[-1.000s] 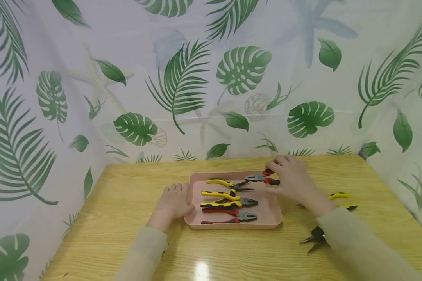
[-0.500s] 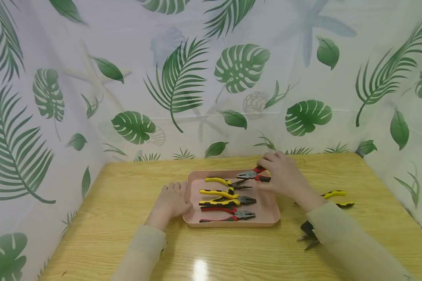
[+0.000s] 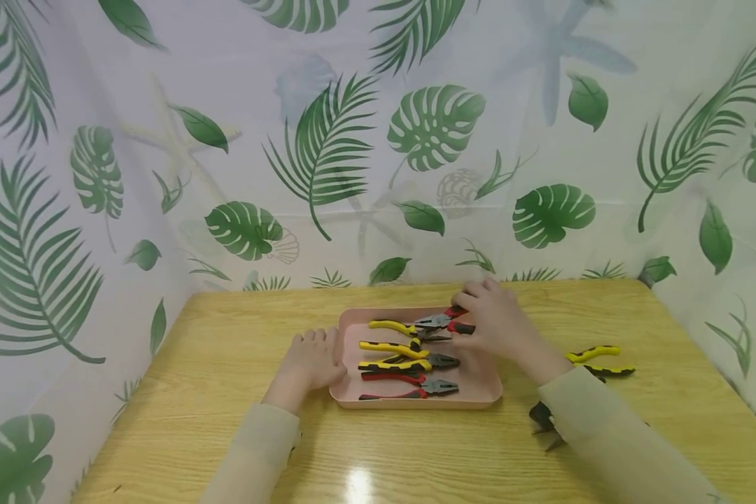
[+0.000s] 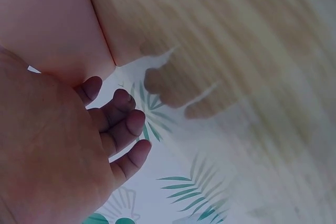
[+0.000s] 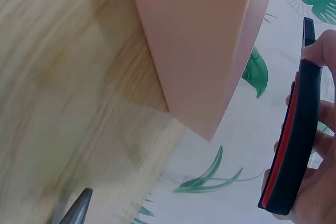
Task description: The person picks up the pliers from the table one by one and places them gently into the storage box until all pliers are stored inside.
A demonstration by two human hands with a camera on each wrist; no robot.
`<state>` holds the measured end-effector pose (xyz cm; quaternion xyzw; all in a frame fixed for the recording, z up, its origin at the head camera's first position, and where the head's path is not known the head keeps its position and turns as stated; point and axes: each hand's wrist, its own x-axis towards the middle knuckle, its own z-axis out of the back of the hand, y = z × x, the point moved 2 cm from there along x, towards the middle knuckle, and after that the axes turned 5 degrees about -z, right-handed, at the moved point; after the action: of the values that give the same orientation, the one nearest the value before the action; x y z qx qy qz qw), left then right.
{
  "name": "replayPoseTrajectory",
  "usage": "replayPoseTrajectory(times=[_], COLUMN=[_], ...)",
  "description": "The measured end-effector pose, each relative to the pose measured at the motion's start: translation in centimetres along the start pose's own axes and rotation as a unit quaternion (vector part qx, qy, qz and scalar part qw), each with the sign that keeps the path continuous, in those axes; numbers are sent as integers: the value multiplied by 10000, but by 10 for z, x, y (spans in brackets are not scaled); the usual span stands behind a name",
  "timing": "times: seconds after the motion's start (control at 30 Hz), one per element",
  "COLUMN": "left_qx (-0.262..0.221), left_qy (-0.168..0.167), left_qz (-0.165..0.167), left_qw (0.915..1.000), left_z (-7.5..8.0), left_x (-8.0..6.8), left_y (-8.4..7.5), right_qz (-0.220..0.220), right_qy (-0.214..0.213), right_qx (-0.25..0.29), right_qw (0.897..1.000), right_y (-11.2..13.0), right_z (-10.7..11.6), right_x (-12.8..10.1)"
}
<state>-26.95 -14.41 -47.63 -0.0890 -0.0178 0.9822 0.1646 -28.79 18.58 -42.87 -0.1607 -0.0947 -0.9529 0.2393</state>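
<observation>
Red-handled pliers point(image 3: 437, 320) held over the pink tray point(image 3: 481, 383)

Right hand point(image 3: 498, 325): fingers point(image 5: 326, 113) closed around the red-handled pliers, whose handles stand apart; metal end points left above the yellow-handled pliers point(image 3: 390, 325), contact cannot be told. Left hand point(image 3: 310, 360): fingers loosely bent and parted, the hand against the left end of the pink tray. Second red pair point(image 3: 425, 385) lies in the tray's near part; another yellow pair point(image 3: 595, 351) lies on the bench point(image 3: 428, 455), right of the tray
</observation>
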Motion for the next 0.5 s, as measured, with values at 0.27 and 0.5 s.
replayPoseTrajectory(times=[0.27, 0.5], left_qx=[24, 83], left_qy=[22, 23], left_qz=[21, 33], left_qw=[10000, 10000], left_z=[1, 0], left_x=[-2, 1], left_y=[-3, -2], right_qz=[54, -102], right_qy=[76, 285], right_qx=[2, 99], right_qw=[10000, 9995], right_y=[8, 15], right_z=[-4, -6], right_x=[6, 12])
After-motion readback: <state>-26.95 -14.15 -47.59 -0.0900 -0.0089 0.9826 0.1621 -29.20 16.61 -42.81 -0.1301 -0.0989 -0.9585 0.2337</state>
